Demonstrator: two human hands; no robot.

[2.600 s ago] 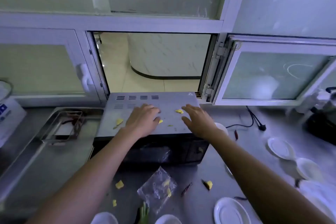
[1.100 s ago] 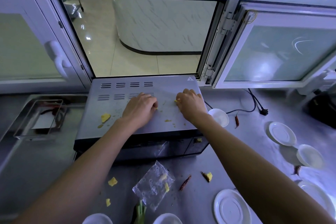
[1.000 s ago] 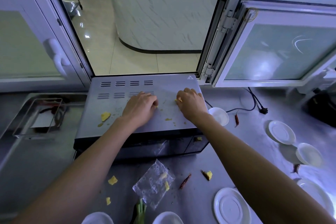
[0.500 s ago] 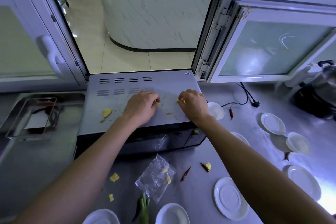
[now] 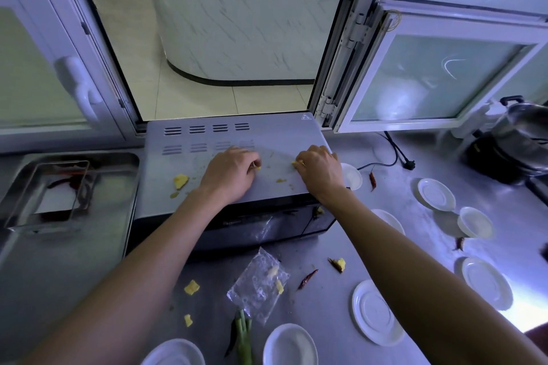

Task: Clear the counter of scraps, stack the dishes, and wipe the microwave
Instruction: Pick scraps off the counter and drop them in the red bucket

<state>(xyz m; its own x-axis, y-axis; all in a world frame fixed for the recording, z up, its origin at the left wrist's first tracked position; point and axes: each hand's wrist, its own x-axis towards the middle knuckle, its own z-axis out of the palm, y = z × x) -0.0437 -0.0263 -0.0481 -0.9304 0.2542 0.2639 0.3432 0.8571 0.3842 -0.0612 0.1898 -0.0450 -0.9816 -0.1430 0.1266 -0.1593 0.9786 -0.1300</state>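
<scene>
On top of the microwave (image 5: pixel 267 133) we see a loose yellow scrap (image 5: pixel 180 181) at left; our left hand (image 5: pixel 229 173) pinches a small yellow scrap with curled fingers, and our right hand (image 5: pixel 320 170) grips another. White dishes (image 5: pixel 436 194) lie scattered on the counter (image 5: pixel 326 299) at right.

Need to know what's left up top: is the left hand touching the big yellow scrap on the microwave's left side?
Apart. The head view shows bare microwave top between the left hand and the yellow scrap.
</scene>
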